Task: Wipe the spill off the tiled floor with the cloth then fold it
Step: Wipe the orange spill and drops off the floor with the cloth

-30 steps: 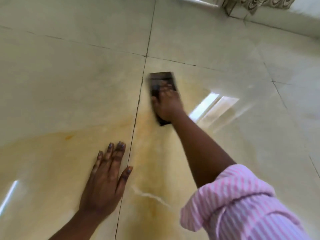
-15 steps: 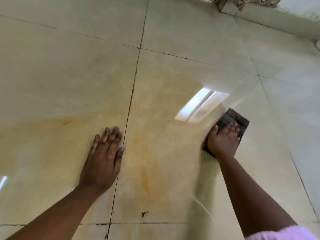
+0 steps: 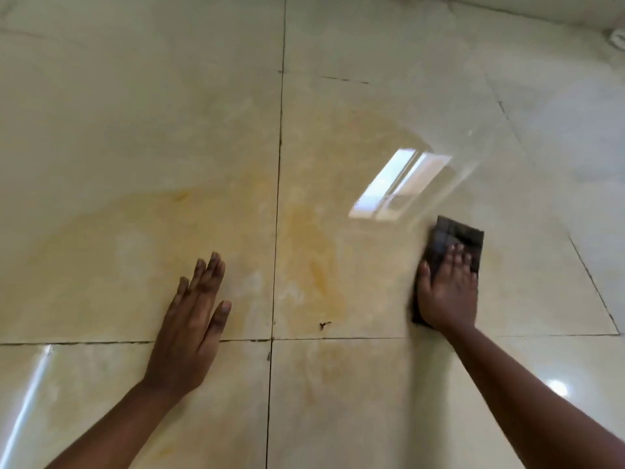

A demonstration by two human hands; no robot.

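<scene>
A dark folded cloth [image 3: 456, 236] lies flat on the glossy cream tiled floor [image 3: 135, 113], right of centre. My right hand [image 3: 446, 292] presses down on it, palm flat, fingers together, covering its near half. A yellow-orange stain [image 3: 311, 269] spreads over the tiles between my hands and reaches left past the grout line. My left hand [image 3: 192, 319] rests flat on the floor left of that grout line, fingers together, holding nothing.
A bright window reflection [image 3: 395, 187] shines on the tile just left of the cloth. A small dark speck [image 3: 324, 325] sits near the tile joint. A wall base [image 3: 541, 8] runs along the top right, with a small white object [image 3: 617, 37] at its foot.
My right hand has swept the cloth from the far centre near the grout line to the right and towards me. My left hand has stayed planted on the floor.
</scene>
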